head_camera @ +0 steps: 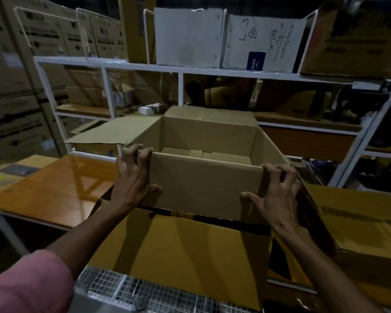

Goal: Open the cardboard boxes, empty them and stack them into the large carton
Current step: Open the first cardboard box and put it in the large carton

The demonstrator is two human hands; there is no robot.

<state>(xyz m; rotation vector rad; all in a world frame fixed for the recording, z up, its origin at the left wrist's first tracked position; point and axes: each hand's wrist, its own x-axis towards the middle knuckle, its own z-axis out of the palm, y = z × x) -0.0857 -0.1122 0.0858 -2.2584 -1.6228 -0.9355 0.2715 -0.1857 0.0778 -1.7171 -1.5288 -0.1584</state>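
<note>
My left hand (134, 177) grips the near left corner of the open cardboard box (203, 186), fingertips hooked over the rim and thumb pressed to the front wall; my right hand (274, 195) clamps the near right corner the same way, fingers curled over the edge and thumb spread on the plain face. The box is matte brown corrugated board, square-cornered, its flaps folded outward, the left one with a ragged torn edge. Inside, low on its floor, lie a few smaller flat cardboard pieces. It sits over the large carton (190, 251), whose smooth yellowish flap slopes toward me, with wire mesh (127, 288) below. To the left is a glossy orange-brown wooden bench (61, 190). Behind stands a white metal shelf frame (181, 71) holding white boards with handwriting.
</note>
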